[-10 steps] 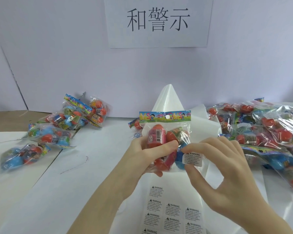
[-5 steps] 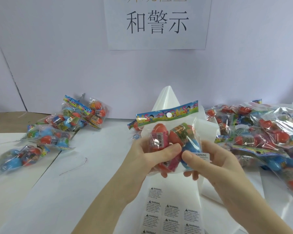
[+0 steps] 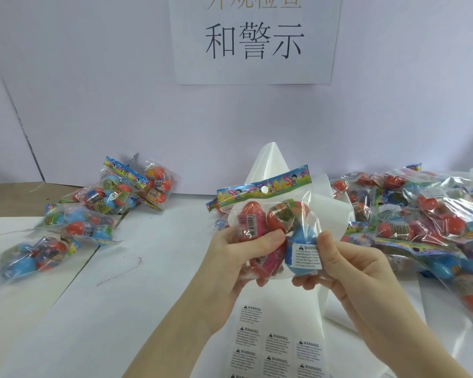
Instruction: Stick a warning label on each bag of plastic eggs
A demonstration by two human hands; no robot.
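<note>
My left hand (image 3: 230,257) grips the bag of plastic eggs (image 3: 271,230) from its left side, thumb across the front, fingers curled behind. My right hand (image 3: 350,268) pinches the bag's lower right corner, thumb pressed on the edge of the warning label (image 3: 305,256). The bag is held up above the middle of the surface (image 3: 148,296), clear of it.

Bag: clear crinkly film, glossy, with a printed card header (image 3: 262,186) on top, round hang hole in it. Long axis roughly upright, header tilted up to the right. Inside: smooth oval eggs, red, pink and blue, some with barcode wraps.

Label: small white rectangle, black print, stuck over the blue egg.

Label sheet (image 3: 279,345) lies flat at the near edge, glossy backing. Labelled-looking bags (image 3: 104,208) are toward the far left; a larger heap of bags (image 3: 421,219) lies along the right edge. Paper sign (image 3: 254,39) on the wall.
</note>
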